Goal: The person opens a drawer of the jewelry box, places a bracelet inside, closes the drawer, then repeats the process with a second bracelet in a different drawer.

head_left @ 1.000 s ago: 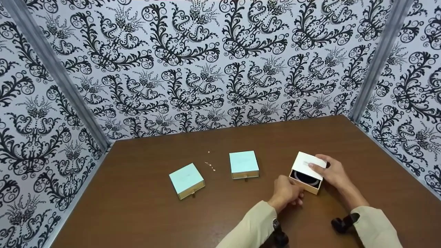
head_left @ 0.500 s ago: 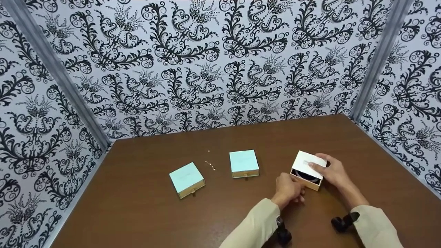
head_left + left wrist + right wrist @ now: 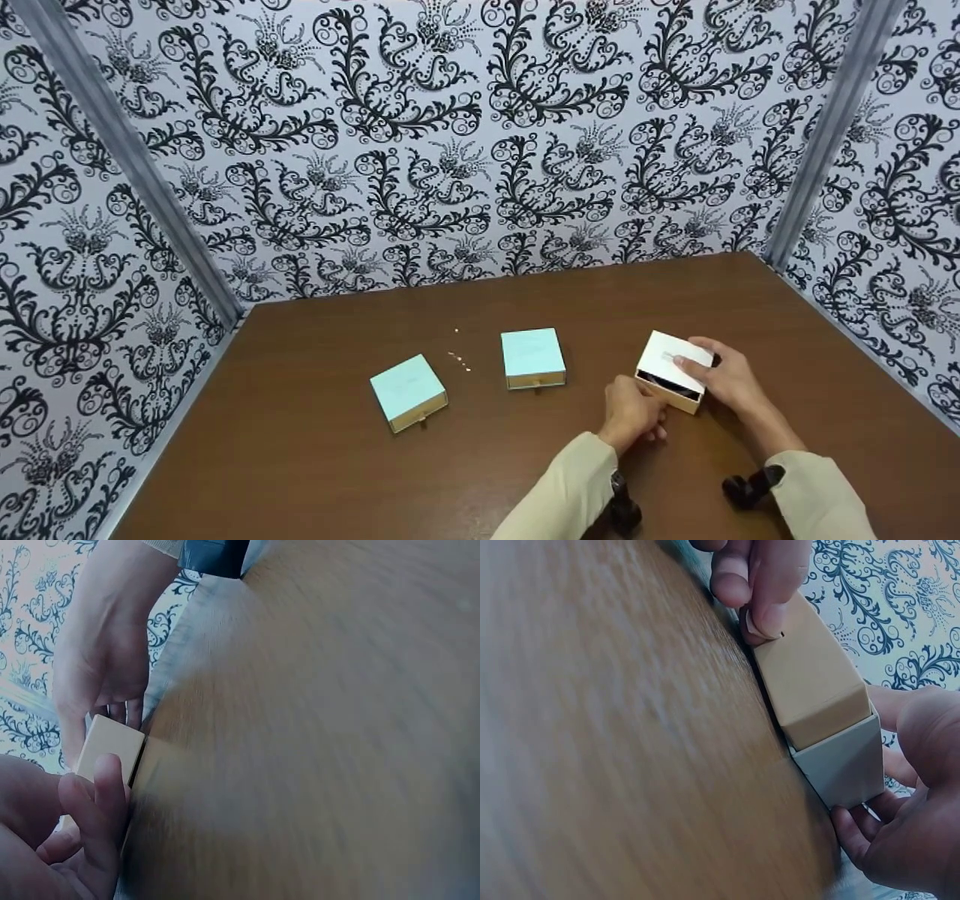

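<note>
A small slide-out box with a white sleeve (image 3: pixel 660 351) and a tan drawer (image 3: pixel 681 402) sits at the right of the table. Its drawer stands partly out, and a narrow dark strip of the inside shows. My left hand (image 3: pixel 628 412) pinches the little pull tab (image 3: pixel 759 632) on the drawer's front, fingers curled, as the right wrist view shows. My right hand (image 3: pixel 727 379) grips the sleeve, with the thumb on top and the fingers round its far side. In the left wrist view the drawer front (image 3: pixel 114 742) appears between both hands.
Two mint-green boxes of similar shape, one at the left (image 3: pixel 409 390) and one in the middle (image 3: pixel 532 354), lie with tan fronts and small tabs toward me. Several tiny pale bits (image 3: pixel 459 360) lie between them. Patterned walls (image 3: pixel 420 180) enclose the brown table (image 3: pixel 337 480).
The drawer has slid farther into the white sleeve, and the dark gap has narrowed. My left hand has moved slightly up and right with it; my right hand has stayed nearly still.
</note>
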{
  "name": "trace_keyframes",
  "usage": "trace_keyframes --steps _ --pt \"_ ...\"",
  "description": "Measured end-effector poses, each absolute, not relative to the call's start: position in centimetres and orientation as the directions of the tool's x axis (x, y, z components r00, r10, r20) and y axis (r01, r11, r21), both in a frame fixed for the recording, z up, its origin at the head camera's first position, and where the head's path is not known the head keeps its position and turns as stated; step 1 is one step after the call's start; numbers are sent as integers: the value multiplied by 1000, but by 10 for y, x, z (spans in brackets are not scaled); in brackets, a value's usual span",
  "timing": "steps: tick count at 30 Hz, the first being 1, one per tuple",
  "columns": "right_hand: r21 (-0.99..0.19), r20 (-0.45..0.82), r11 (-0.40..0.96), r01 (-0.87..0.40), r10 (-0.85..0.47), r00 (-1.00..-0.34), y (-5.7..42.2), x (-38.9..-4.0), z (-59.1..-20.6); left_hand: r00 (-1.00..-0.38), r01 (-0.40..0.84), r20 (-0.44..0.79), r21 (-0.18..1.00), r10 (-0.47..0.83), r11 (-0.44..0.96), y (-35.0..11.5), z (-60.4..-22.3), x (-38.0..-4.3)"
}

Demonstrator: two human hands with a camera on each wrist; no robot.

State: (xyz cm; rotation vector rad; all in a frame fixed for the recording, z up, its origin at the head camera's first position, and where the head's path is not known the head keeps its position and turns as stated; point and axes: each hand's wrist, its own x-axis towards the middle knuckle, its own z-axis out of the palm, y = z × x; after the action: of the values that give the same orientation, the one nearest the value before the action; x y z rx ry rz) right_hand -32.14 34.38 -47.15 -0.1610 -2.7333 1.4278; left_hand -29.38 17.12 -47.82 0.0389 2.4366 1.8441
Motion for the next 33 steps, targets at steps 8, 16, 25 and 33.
trace_keyframes --steps 8,16,25,33 --pt "-813 18 579 59 126 -992 344 -322 -471 -995 -56 -73 972 67 229 174 -477 -296" --pt "-813 11 579 65 127 -992 344 -322 -471 -995 -65 -78 979 58 193 178 -479 -298" --pt "-805 31 591 52 130 -991 344 -322 -471 -995 -73 -83 982 47 175 181 -480 -301" --pt "-825 2 560 68 124 -992 345 -323 -472 -997 -68 -73 989 33 129 183 -480 -303"
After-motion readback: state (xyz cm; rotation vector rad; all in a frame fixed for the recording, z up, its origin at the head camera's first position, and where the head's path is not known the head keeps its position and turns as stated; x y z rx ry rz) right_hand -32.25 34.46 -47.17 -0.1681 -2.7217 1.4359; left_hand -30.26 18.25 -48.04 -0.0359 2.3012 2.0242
